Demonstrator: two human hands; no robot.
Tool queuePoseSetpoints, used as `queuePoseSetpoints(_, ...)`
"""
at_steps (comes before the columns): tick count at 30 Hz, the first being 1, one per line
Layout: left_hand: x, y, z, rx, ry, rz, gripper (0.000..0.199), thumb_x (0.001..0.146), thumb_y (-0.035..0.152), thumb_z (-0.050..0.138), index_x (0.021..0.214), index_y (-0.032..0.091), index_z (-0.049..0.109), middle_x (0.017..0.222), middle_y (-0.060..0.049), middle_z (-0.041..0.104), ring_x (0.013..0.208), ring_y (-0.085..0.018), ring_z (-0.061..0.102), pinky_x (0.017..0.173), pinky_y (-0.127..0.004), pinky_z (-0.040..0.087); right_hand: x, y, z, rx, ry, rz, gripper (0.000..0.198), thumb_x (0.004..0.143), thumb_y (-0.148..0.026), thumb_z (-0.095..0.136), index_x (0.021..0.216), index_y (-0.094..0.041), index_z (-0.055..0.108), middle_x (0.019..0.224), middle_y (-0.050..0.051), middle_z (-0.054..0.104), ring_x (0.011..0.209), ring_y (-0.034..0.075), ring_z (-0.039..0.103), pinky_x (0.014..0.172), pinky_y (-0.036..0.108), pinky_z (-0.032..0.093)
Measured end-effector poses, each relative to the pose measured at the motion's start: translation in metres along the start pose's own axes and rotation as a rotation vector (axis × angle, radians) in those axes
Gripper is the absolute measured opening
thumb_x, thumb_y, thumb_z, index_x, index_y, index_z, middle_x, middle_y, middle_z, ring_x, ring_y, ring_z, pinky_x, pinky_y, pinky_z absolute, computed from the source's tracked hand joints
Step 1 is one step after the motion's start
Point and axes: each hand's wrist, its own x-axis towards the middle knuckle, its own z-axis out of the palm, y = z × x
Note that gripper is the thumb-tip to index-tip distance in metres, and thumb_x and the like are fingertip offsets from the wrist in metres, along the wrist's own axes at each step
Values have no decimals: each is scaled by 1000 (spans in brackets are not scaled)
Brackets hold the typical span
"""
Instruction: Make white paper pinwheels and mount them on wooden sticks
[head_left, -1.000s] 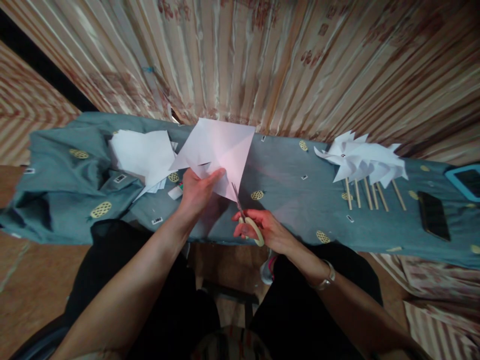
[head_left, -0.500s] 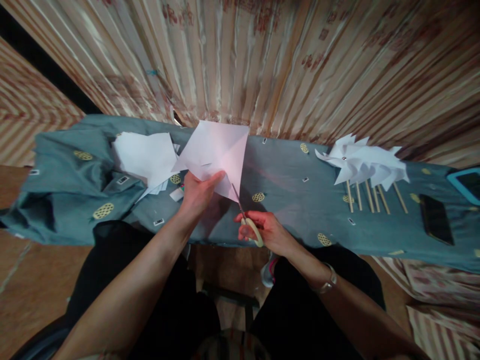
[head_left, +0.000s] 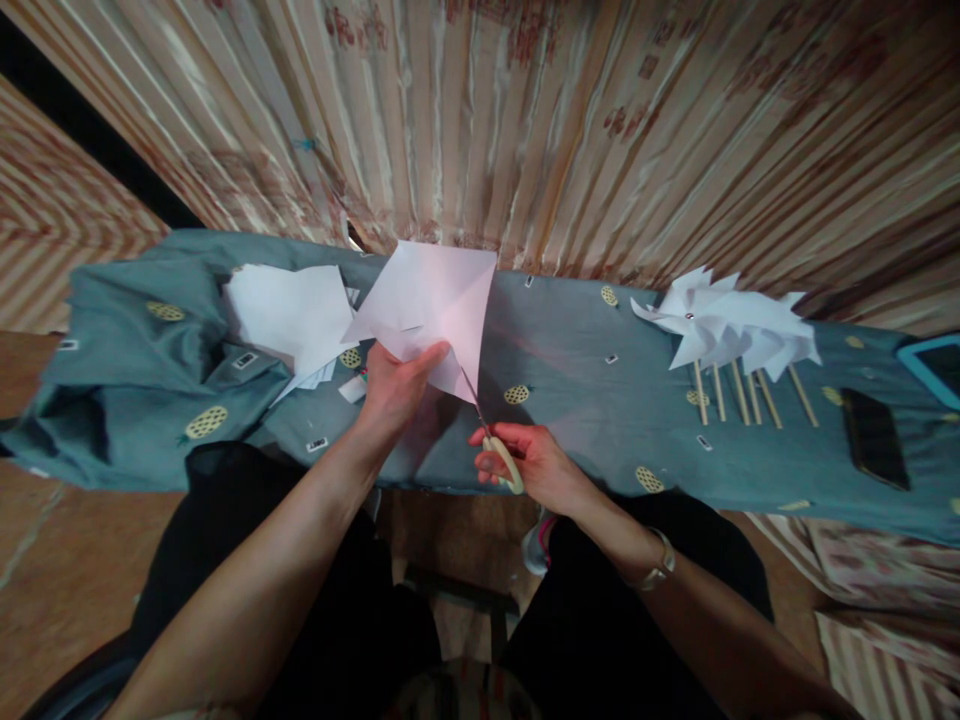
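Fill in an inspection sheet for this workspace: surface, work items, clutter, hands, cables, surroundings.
Surface: teal cloth with pineapple prints, rumpled at the left.
Work items: paper sheet, scissors at its near corner; white paper stack to the left; paper pinwheels on sticks to the right.
Clutter: dark phone and part of a blue-framed object at far right.
Hands: left hand grips the paper sheet; right hand holds the scissors.
Cables: nothing seen.
Surroundings: pleated curtain behind the cloth.

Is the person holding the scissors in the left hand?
No, the right hand holds the scissors, while the left hand holds the sheet.
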Motion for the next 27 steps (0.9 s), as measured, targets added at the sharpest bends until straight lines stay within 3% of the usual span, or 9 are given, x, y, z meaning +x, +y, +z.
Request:
queuePoseSetpoints(12, 4, -7, -3, 7, -35, 15, 38, 63, 30, 82, 94, 13, 69, 92, -7, 72, 76, -17, 65, 74, -30, 53, -1, -1, 2, -27, 21, 19, 46, 60, -48, 82, 87, -17, 62, 59, -4, 62, 52, 8, 57, 54, 24, 48)
queuePoseSetpoints(19, -7, 4, 5, 28, -47, -14, 30, 60, 25, 81, 84, 12, 69, 84, -6, 72, 69, -14, 63, 65, -26, 51, 0, -4, -1, -74, 31, 11, 48, 58, -49, 83, 87, -16, 63, 63, -3, 65, 54, 9, 60, 54, 24, 48)
queuePoseSetpoints(27, -9, 4, 6, 30, -58, -17, 29, 59, 25, 81, 83, 13, 70, 86, -7, 73, 70, -16, 65, 67, -28, 54, 1, -2, -2, -98, 45, -13, 48, 60, -50, 82, 88, -16, 65, 61, -2, 66, 53, 10, 59, 52, 24, 47)
